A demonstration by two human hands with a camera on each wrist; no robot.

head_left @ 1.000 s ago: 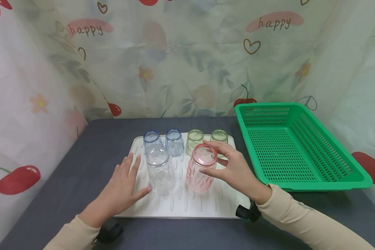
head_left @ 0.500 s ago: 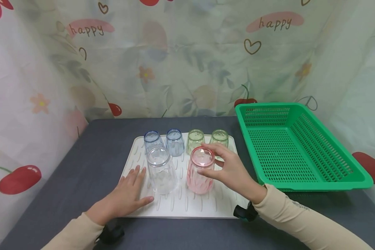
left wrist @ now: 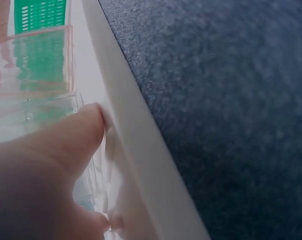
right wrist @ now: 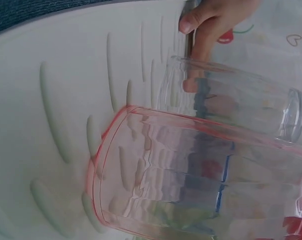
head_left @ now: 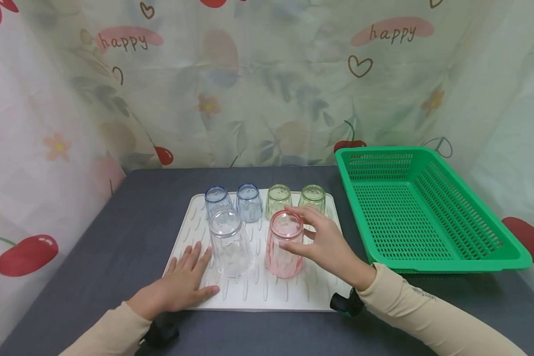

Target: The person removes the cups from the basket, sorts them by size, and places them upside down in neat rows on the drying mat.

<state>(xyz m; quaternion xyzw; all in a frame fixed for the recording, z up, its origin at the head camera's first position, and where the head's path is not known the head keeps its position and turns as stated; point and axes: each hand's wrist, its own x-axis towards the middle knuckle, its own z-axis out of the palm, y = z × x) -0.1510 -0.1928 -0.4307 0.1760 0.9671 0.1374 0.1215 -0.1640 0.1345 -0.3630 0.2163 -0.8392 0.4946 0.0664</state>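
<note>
My right hand (head_left: 327, 242) grips a pink-tinted ribbed glass (head_left: 284, 259) near its upturned base, thumb on the near side. The glass stands upside down at the white ridged drying mat (head_left: 313, 294). To its left is a taller-looking clear glass (head_left: 231, 252), also inverted. My left hand (head_left: 182, 287) lies with spread, straight fingers on the mat's left part, left of the clear glass. In the left wrist view, my thumb (left wrist: 83, 132) touches the mat beside its raised edge. The right wrist view shows the pink glass's rim (right wrist: 98, 185) against the mat.
Behind stand two blue glasses (head_left: 248, 205) and two green glasses (head_left: 278, 200), all inverted on the mat. A green perforated basket (head_left: 445, 267) sits on the dark tabletop (head_left: 129, 237) at the right. A patterned curtain (head_left: 258, 74) hangs around the back and sides.
My right hand has shifted the pink glass slightly left and down toward the mat. My left hand has moved down and flattened onto the mat.
</note>
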